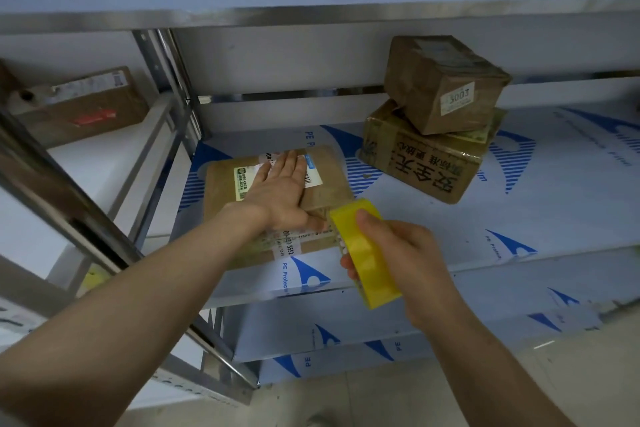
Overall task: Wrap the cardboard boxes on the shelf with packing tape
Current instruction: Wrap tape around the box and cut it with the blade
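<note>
Left hand (280, 191) flat on box (273, 204); right hand (405, 260) grips tape roll (363, 253).

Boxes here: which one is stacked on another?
The small box at the back right, resting on the printed box; the flat box under the left hand lies alone.

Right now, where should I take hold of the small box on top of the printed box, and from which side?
Clamp the small box across two opposite side faces, probably reaching from the front. It sits askew on the printed box, one corner facing you, nothing beside it, so those faces stand free.
</note>
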Demonstrator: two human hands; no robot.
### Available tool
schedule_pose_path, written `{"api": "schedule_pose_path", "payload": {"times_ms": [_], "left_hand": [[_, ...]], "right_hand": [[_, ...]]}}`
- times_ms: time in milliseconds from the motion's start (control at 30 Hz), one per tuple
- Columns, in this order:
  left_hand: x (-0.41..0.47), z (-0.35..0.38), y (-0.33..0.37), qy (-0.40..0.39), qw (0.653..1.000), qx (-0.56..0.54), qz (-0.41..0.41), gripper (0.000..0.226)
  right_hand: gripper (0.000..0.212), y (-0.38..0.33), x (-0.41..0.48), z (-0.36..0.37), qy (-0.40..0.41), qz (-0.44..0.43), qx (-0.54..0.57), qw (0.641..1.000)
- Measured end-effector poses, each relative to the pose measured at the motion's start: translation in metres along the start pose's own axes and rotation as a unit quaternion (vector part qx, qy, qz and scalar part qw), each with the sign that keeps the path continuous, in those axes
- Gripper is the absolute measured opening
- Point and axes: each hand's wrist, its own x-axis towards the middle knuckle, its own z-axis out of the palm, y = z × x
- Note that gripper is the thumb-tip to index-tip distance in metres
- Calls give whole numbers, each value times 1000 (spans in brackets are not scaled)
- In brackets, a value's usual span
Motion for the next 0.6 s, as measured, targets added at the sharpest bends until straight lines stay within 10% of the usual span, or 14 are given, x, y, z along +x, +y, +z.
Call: {"api": "schedule_pose_path", "payload": {"times_ms": [367, 600], "left_hand": [[4, -35, 2, -121, 989, -79, -31, 113], [70, -19, 50, 1, 992, -14, -123, 92]], "right_hand": [[48, 46, 19, 9, 43, 16, 26, 999], [60, 51, 34, 13, 54, 8, 0, 999]]}}
